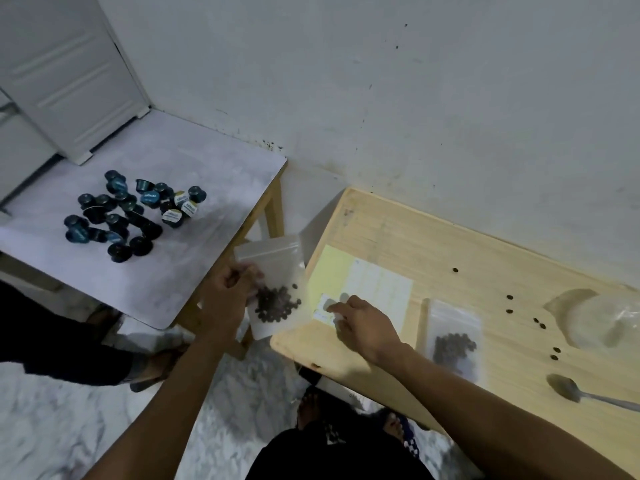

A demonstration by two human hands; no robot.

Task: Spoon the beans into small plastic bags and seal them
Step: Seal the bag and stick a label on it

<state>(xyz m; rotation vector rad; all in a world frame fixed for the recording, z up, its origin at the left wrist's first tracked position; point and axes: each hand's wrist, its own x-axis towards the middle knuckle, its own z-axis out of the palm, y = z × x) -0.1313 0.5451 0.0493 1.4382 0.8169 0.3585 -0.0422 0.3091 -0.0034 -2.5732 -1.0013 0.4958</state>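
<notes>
Your left hand [231, 282] pinches the filled bag [273, 289] upright off the wooden table [450, 244] edge, so beans stay low (spoon [568, 389] lies aside); your right hand [360, 327] touches a small label [323, 306], fingers relaxed, probably to take it

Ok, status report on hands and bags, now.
Left hand holds filled bag off the table edge. Right hand fingers on a small label on the wooden table. Second filled bag lies flat. Loose beans and spoon nearby.

I see a heap of dark coffee capsules [124, 216] on the white table [194, 258] at far left.
</notes>
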